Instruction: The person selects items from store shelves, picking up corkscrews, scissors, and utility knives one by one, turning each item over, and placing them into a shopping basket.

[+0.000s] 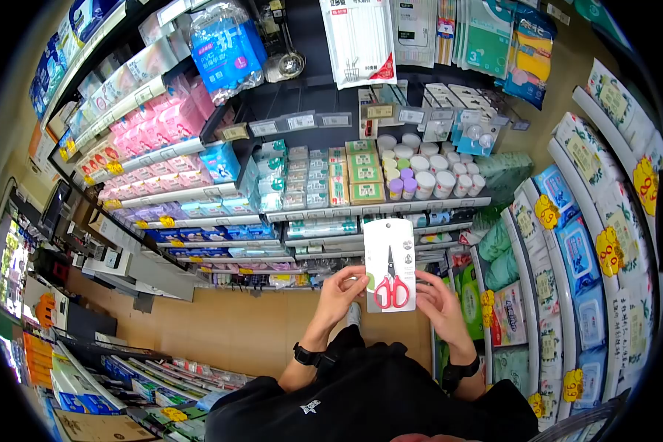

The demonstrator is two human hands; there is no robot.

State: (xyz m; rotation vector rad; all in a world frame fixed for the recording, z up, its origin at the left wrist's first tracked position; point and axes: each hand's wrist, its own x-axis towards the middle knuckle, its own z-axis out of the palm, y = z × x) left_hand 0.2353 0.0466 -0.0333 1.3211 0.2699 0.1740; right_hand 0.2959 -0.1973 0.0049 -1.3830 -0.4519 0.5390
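A carded pair of scissors [390, 258] is held between two hands in a shop aisle, over the tan floor [191, 320], its red handles toward the wearer. The left hand [341, 295] has its grip clamped on the card's left edge. The right hand [440, 302] has its fingertips at the opposite edge; whether that grip is closed on the card cannot be told. Ahead, a dark-backed shelf unit [376, 211] carries white-lidded tubs [423, 184], green boxes [365, 171] and, at left, rows of pink packs [153, 132]; labelled rails [300, 122] run above. Higher still hang a blue bag [227, 55] and a white packet [358, 40]. At right, curved tiers hold blue packs [578, 243] beside yellow flower-shaped signs [609, 250]. At far left stands a lit screen [9, 269]; lower left, another rack [155, 376] slopes in.
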